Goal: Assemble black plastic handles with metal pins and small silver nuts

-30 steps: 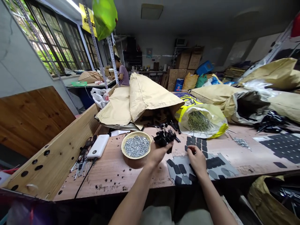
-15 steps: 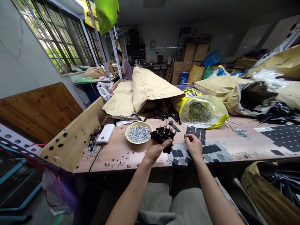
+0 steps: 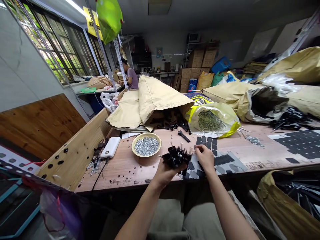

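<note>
My left hand is closed round a cluster of black plastic parts, held just above the table's front edge. Thin pale pins stick up from these parts. To their right, my right hand has thumb and fingers pinched together. A small dark bit shows at its fingertips, too small to name. Beneath and beside this hand lie black adhesive pads and a grey backing sheet with more pads on it. Left of the cluster stands a yellowish bowl full of small silvery metal pieces.
Behind lie a large brown paper sack and a yellow-white bag of thin rods. A single black part rests between. A white power bank and loose screws are left. Another person sits at the back.
The black cluster has tipped in my left hand, so its pins now point up more, and has come slightly nearer the right hand. My right hand stays pinched near the pads. The view has shifted slightly.
</note>
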`<action>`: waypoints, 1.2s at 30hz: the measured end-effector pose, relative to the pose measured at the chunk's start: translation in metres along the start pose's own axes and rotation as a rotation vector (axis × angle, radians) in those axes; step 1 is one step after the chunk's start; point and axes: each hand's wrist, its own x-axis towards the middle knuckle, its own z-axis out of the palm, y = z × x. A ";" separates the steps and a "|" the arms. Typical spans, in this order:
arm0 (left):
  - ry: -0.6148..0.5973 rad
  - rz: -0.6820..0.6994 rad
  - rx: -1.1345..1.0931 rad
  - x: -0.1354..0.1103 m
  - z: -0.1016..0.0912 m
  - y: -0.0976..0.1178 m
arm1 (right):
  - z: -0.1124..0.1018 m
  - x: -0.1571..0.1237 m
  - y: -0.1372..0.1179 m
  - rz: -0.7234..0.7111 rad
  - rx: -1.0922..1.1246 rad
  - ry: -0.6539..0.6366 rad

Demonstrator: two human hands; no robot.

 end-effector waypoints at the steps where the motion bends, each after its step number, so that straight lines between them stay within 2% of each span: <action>1: 0.001 0.012 -0.014 -0.002 0.001 0.000 | 0.000 0.000 0.000 0.000 -0.002 -0.001; 4: 0.046 0.021 0.003 -0.006 0.003 0.002 | -0.001 -0.001 0.000 0.003 -0.007 -0.002; 7: -0.079 -0.007 0.080 -0.010 0.005 0.002 | -0.001 -0.001 -0.002 0.001 -0.012 -0.002; 8: -0.069 -0.005 0.070 -0.010 0.005 0.001 | -0.001 -0.001 -0.002 -0.001 -0.013 0.000; 11: 0.061 0.005 0.005 -0.008 0.004 -0.001 | -0.001 -0.001 -0.002 -0.006 -0.018 0.004; 14: 0.032 0.006 -0.013 -0.006 0.003 -0.001 | -0.001 -0.001 -0.002 -0.010 -0.020 0.001; 17: 0.083 -0.013 -0.032 -0.007 0.004 0.003 | 0.000 -0.001 -0.001 -0.013 -0.019 0.003; 21: 0.017 -0.024 -0.021 -0.009 0.008 0.009 | -0.001 -0.001 -0.001 -0.018 -0.021 -0.001; 24: 0.028 -0.018 -0.039 -0.011 0.010 0.013 | -0.001 -0.001 -0.002 -0.020 -0.023 0.003; 27: -0.064 -0.033 -0.041 -0.013 0.011 0.017 | -0.001 -0.002 -0.002 -0.020 -0.025 0.000; 30: 0.032 -0.023 -0.132 -0.015 0.012 0.020 | -0.001 -0.002 -0.002 -0.017 -0.023 0.000; 31: 0.060 -0.040 -0.156 -0.016 0.012 0.020 | -0.001 -0.001 -0.002 -0.016 -0.022 -0.001; 34: 0.016 -0.145 -0.180 -0.019 0.011 0.021 | -0.001 -0.001 -0.002 -0.017 -0.018 -0.009; 36: 0.043 -0.175 -0.194 -0.020 0.012 0.020 | -0.001 0.000 -0.002 -0.016 -0.016 -0.008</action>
